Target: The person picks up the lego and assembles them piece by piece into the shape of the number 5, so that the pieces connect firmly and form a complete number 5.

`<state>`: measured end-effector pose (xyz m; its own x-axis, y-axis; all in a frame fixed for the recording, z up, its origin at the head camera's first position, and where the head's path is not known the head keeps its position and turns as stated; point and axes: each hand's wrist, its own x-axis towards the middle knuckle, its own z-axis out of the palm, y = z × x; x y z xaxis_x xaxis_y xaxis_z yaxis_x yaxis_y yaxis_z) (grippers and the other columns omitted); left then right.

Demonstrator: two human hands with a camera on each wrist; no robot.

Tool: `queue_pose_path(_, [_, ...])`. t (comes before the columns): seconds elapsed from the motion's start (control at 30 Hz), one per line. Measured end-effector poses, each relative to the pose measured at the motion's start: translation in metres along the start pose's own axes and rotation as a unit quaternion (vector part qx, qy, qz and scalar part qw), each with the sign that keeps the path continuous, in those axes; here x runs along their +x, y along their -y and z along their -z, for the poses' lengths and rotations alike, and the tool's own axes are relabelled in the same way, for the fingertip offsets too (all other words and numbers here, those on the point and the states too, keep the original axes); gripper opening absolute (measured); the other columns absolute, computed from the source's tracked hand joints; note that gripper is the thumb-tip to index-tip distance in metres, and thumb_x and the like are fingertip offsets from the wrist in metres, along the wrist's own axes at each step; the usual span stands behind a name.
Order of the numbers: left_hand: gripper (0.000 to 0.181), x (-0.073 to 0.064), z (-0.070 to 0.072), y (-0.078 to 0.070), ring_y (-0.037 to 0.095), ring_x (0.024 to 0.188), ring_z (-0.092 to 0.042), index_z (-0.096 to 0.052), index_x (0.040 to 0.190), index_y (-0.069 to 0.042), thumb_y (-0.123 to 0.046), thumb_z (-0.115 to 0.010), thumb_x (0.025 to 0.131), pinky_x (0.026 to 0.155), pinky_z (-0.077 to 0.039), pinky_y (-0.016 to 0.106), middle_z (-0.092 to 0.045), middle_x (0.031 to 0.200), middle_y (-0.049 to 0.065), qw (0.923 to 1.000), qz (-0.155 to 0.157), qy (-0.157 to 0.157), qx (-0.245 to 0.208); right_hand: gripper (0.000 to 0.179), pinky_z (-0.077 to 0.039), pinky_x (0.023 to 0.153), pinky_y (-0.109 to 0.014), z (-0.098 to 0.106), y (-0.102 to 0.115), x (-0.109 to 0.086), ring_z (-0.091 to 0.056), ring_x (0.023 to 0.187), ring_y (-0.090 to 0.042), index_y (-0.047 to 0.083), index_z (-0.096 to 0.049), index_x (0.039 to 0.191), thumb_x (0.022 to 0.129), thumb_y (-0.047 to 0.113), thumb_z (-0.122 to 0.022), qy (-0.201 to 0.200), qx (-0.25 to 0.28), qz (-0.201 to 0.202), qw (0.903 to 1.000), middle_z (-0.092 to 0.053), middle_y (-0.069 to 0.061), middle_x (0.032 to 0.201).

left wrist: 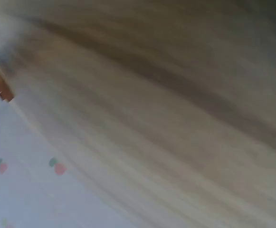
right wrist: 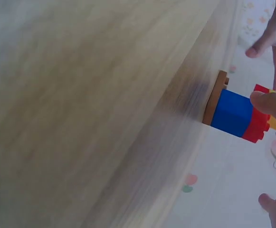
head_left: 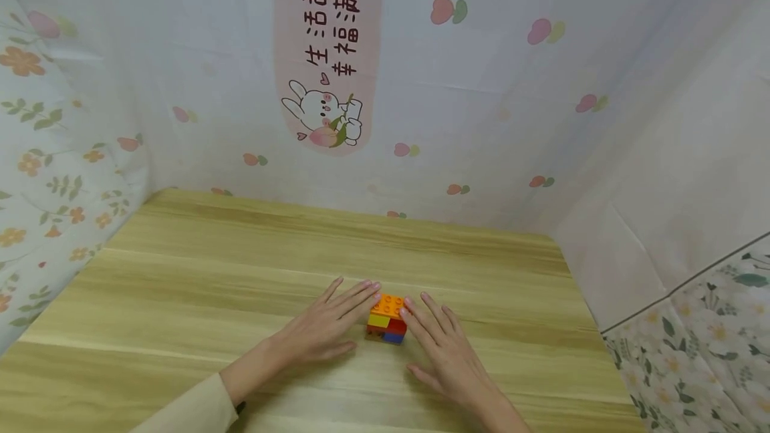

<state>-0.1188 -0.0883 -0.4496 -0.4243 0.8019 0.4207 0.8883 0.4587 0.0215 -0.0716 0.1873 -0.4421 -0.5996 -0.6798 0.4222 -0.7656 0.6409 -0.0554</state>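
A small stack of toy building bricks (head_left: 387,307) stands upright on the wooden table, an orange studded brick on top. Below it show a yellow brick (head_left: 379,320), red pieces and a blue brick (right wrist: 232,113) on a brown base plate (right wrist: 214,99). My left hand (head_left: 321,325) lies along the left side of the stack, fingers straight, fingertips right at the orange brick's edge. From the other side my right hand (head_left: 445,353) reaches in, extended fingertips at the orange brick's right edge. Both thumbs stick out apart from the stack in the head view.
The wood-grain table (head_left: 240,252) spreads around the stack. A white cloth (head_left: 481,99) with fruit prints and a rabbit drawing hangs along the back. Flower-patterned cloth (head_left: 60,152) borders the left side, with another floral cloth (head_left: 704,353) at the lower right.
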Motion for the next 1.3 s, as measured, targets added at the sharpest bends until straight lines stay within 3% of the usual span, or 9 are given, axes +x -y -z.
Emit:
queue_pose_path(0.1, [0.112,-0.001,-0.004,0.002,0.026,0.139,-0.012,-0.011,0.148,-0.002,-0.04,-0.08,0.069,0.106,-0.018,0.054,-0.01,0.154,0.012,0.9998,0.008,0.016,0.009,0.102,-0.012,0.109,-0.048,-0.002,0.0,0.001,-0.017,0.136,-0.037,0.003,-0.027,0.146,0.065,0.03,-0.083,0.009,0.006,-0.008,0.9999,-0.022,-0.013,0.151])
queue_pose_path(0.3, [0.118,-0.001,-0.017,0.004,0.029,0.139,-0.01,-0.008,0.148,-0.003,-0.041,-0.082,0.064,0.105,-0.02,0.055,-0.01,0.153,0.017,0.9998,0.016,0.01,0.009,0.113,-0.026,0.101,-0.057,-0.006,-0.004,0.006,-0.013,0.137,-0.036,0.002,-0.019,0.147,0.062,0.035,-0.085,0.032,-0.018,-0.021,0.9991,-0.017,-0.013,0.153])
queue_pose_path(0.5, [0.116,0.007,-0.03,0.01,0.031,0.139,-0.01,-0.009,0.146,-0.002,-0.024,-0.085,0.061,0.102,-0.019,0.061,-0.008,0.152,0.02,0.9984,0.024,-0.025,-0.044,0.122,-0.026,0.101,-0.058,-0.012,-0.014,0.013,-0.01,0.138,-0.037,-0.001,-0.014,0.147,0.058,0.036,-0.088,0.04,-0.026,-0.023,0.9986,-0.012,-0.017,0.153])
queue_pose_path(0.6, [0.114,0.012,-0.032,0.014,0.03,0.139,-0.01,-0.007,0.147,-0.003,-0.02,-0.083,0.063,0.102,-0.018,0.062,-0.006,0.153,0.017,0.9972,0.035,-0.025,-0.061,0.125,-0.026,0.102,-0.056,-0.016,-0.021,0.016,-0.011,0.138,-0.036,-0.002,-0.012,0.147,0.056,0.036,-0.088,0.036,-0.026,-0.026,0.9987,-0.011,-0.017,0.152])
queue_pose_path(0.83, [0.127,0.02,-0.033,0.022,0.026,0.14,-0.011,-0.001,0.149,-0.005,-0.038,-0.086,0.061,0.104,-0.017,0.06,-0.001,0.155,0.006,0.9924,0.076,0.009,-0.096,0.134,-0.025,0.103,-0.056,-0.023,-0.033,0.021,-0.008,0.14,-0.029,0.001,-0.003,0.148,0.054,0.043,-0.089,0.052,0.016,-0.07,0.9961,-0.003,-0.01,0.155])
queue_pose_path(1.1, [0.128,0.022,-0.036,0.024,0.022,0.14,-0.008,0.002,0.149,-0.006,-0.042,-0.084,0.061,0.106,-0.015,0.057,-0.006,0.155,0.009,0.9864,0.102,0.047,-0.12,0.135,-0.025,0.104,-0.054,-0.028,-0.04,0.025,-0.011,0.14,-0.024,0.004,-0.001,0.149,0.054,0.047,-0.088,0.059,0.075,-0.093,0.9911,-0.008,-0.01,0.155])
queue_pose_path(1.3, [0.123,0.024,-0.038,0.023,0.023,0.14,-0.011,0.0,0.149,-0.007,-0.043,-0.081,0.063,0.104,-0.016,0.058,-0.01,0.154,0.012,0.9748,0.134,0.083,-0.159,0.129,-0.024,0.103,-0.056,-0.03,-0.048,0.025,-0.012,0.139,-0.024,0.005,-0.001,0.149,0.06,0.051,-0.082,0.083,0.12,-0.091,0.985,-0.007,-0.008,0.155])
